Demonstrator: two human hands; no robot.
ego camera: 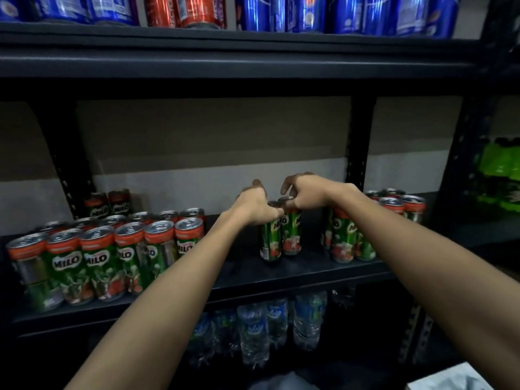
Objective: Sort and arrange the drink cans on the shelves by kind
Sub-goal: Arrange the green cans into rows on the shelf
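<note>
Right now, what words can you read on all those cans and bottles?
"MILO": front green cans, left group.
"MILO", partly covered: can under the left hand.
Blue cans, red cans, water bottles, green bottles: too blurred to read.

A shop stockroom: dark metal shelving (253, 63) (slotted uprights) stacked with drink cans (95, 260).

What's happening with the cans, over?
Left hand grips top of one Milo can. Right hand grips its neighbour. Both cans standing mid-shelf, between two Milo groups. Nothing in the way.
</note>
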